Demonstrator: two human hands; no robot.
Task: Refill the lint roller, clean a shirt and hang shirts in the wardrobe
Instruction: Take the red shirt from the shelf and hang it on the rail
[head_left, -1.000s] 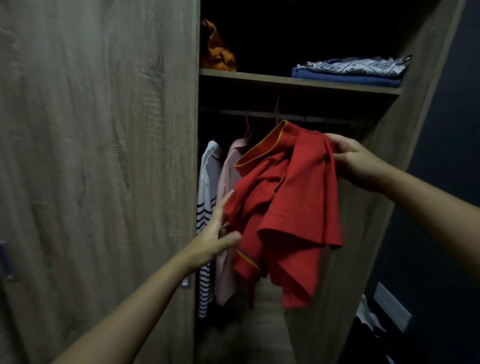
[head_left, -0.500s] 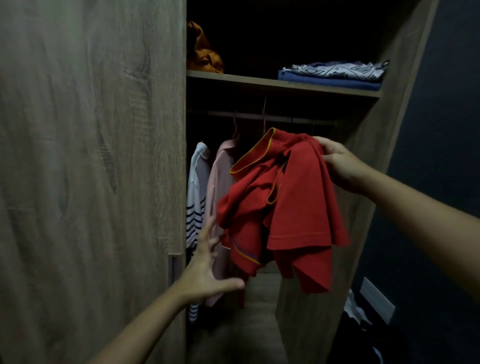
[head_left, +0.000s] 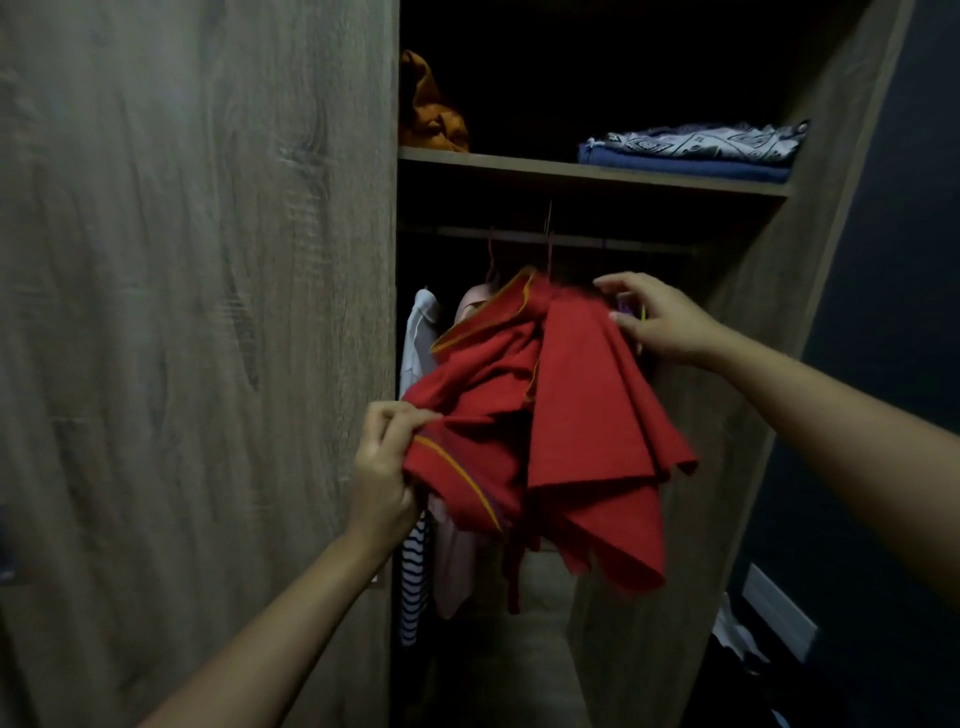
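Below the wardrobe rail (head_left: 571, 240), left grip (head_left: 382, 470) is pinching a sleeve of the limp, light red polo shirt (head_left: 582, 415); right grip (head_left: 665, 325), fingers loosely spread, is touching its shoulder.

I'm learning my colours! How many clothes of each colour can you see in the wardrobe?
Red shirt: 1
Pink shirt: 1
Striped shirt: 1
Orange cloth: 1
Blue folded cloth: 1
Grey patterned cloth: 1
Total: 6
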